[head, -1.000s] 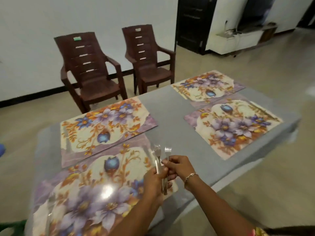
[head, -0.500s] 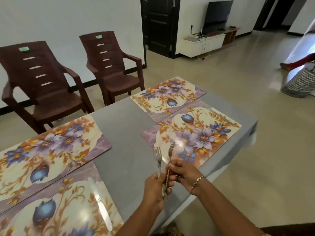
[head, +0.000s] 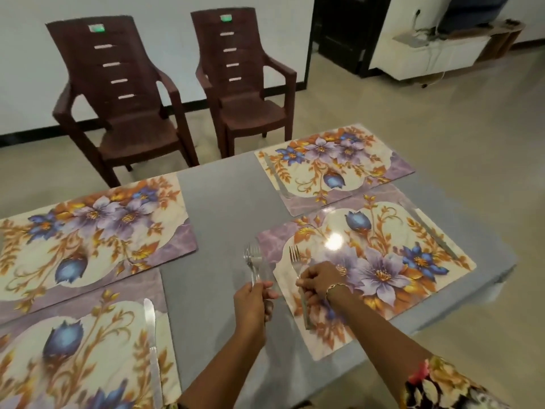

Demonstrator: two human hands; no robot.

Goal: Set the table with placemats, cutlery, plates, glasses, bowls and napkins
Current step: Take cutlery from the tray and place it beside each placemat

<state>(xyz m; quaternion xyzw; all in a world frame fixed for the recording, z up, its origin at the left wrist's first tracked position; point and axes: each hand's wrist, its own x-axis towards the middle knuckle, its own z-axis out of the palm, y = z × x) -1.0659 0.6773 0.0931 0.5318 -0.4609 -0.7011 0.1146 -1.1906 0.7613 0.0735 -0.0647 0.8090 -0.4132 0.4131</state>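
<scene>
Several floral placemats lie on the grey table [head: 227,219]. My right hand [head: 320,278] holds one fork [head: 295,258] low over the left edge of the near right placemat [head: 392,261], tines pointing away from me. My left hand [head: 253,299] grips a small bunch of forks [head: 253,259] above the bare table strip between the mats. A knife [head: 432,231] lies along the right side of that placemat. Another knife [head: 152,338] lies on the near left placemat [head: 76,349], and one knife [head: 275,177] rests on the far right placemat [head: 333,163].
Two brown plastic chairs [head: 118,93] [head: 244,81] stand beyond the table's far edge by the white wall. The far left placemat [head: 88,228] lies flat. A white TV cabinet [head: 436,54] and dark door sit at the back right. The table's right edge drops to tiled floor.
My right hand drew one fork out of the bunch and carried it right, down over the near right placemat. The left hand kept the other forks. My view swung right.
</scene>
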